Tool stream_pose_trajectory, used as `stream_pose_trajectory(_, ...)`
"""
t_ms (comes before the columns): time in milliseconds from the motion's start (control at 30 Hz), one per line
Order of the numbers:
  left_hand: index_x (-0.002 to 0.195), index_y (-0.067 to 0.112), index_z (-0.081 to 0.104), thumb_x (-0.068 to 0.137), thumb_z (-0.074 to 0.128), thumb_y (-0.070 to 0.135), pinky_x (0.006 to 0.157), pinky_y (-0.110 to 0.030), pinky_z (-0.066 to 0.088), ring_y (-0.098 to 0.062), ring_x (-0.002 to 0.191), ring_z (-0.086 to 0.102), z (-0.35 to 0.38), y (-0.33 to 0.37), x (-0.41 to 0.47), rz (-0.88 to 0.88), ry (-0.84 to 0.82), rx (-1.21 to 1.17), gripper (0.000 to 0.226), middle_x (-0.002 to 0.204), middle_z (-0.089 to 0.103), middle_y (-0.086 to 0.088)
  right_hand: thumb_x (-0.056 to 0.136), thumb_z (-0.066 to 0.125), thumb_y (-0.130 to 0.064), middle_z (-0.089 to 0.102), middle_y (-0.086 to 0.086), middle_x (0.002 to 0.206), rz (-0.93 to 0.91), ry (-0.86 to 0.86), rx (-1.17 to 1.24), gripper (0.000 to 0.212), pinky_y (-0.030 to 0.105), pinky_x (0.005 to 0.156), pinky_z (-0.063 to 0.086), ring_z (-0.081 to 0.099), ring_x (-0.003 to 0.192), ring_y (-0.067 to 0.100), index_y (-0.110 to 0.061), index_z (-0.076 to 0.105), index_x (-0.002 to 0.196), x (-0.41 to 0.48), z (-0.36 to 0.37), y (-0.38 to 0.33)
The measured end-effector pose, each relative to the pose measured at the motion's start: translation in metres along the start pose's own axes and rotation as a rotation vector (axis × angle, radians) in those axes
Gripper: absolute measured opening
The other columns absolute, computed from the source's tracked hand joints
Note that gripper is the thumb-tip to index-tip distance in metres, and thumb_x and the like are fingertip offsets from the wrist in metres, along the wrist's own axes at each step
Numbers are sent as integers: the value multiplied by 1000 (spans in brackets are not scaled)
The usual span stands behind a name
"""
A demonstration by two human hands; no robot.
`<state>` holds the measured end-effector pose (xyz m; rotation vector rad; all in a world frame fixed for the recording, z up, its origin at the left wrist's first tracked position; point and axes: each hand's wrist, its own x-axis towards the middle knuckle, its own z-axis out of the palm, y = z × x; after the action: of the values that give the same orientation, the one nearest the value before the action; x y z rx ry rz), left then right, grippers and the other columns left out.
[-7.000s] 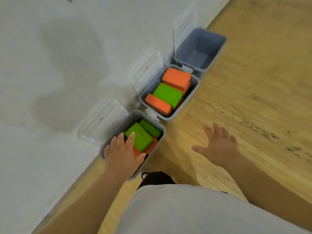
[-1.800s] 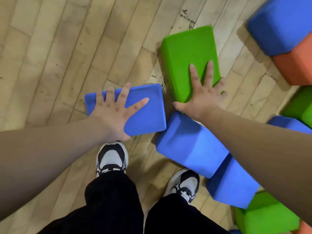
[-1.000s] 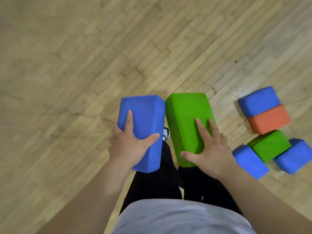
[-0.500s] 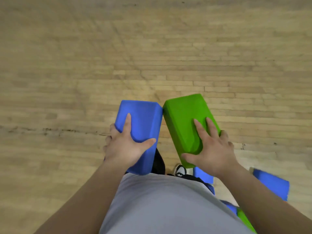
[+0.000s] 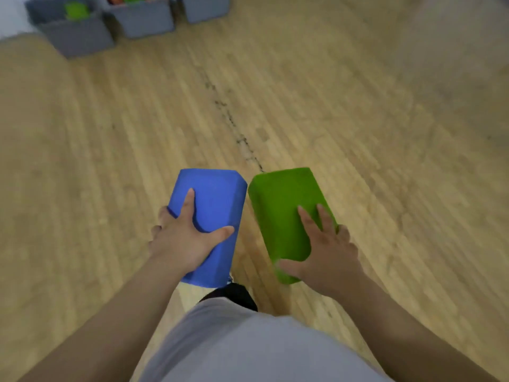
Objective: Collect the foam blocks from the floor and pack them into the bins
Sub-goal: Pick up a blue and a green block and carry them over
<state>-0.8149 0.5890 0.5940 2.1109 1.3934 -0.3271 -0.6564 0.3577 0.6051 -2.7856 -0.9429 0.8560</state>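
My left hand (image 5: 183,241) grips a blue foam block (image 5: 213,208), thumb across its top and fingers round its left side. My right hand (image 5: 325,252) grips a green foam block (image 5: 283,205) beside it, fingers on top and thumb at its near end. Both blocks are held side by side in front of my waist, above the wooden floor. Three grey bins stand far off at the top left: the left bin (image 5: 74,37) shows a green block inside, the middle bin (image 5: 143,19) shows orange and green blocks, and the right bin (image 5: 206,8) is cut off by the frame.
Bare wooden floor (image 5: 330,106) stretches between me and the bins, with a dark scuffed seam running across it. A white wall edge (image 5: 11,23) shows behind the left bin. My grey shirt and a dark shoe fill the bottom of the view.
The view has swung round and up: the loose blocks on the floor have left the frame and the three bins have come into sight at the top left. Both hands still hold their blocks.
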Motion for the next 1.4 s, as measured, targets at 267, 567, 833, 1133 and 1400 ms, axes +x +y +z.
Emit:
stream_pose_trajectory(267, 150, 62, -10, 45, 49, 102, 109, -56, 40, -40, 137, 37, -137, -108, 74, -280, 196, -216, 126, 162, 14, -1, 65, 53, -90, -20, -13, 167, -347, -21, -133, 118, 65, 115, 26, 10, 150, 47, -58, -23, 149, 123, -49, -212)
stream_pose_trajectory(567, 150, 63, -11, 48, 53, 98, 114, -57, 35, -38, 143, 29, -193, -125, 149, -463, 247, -397, 125, 163, 8, 1, 61, 50, -93, -18, -12, 167, -519, -65, -242, 118, 67, 114, 29, 12, 150, 47, -57, -22, 149, 245, -82, -316)
stream_pose_trajectory(833, 152, 62, -10, 50, 54, 97, 114, -55, 34, -40, 143, 29, -263, -66, 298, -509, 326, -428, 125, 165, 8, 0, 59, 52, -90, -16, -15, 166, -562, -69, -231, 118, 66, 114, 29, 12, 150, 47, -59, -17, 149, 416, -149, -373)
stream_pose_trajectory(1133, 154, 59, -9, 59, 59, 93, 111, -53, 36, -37, 143, 29, -362, -6, 438, -555, 377, -499, 122, 163, 8, -1, 64, 57, -88, -13, -16, 166, -635, -92, -221, 117, 64, 114, 28, 14, 149, 46, -57, -15, 151, 576, -255, -471)
stream_pose_trajectory(1400, 153, 60, -11, 52, 53, 98, 111, -57, 38, -38, 143, 29, -441, -58, 578, -566, 366, -472, 125, 163, 10, -2, 58, 51, -94, -13, -17, 165, -574, -107, -180, 118, 66, 115, 29, 10, 151, 46, -60, -18, 147, 680, -257, -574)
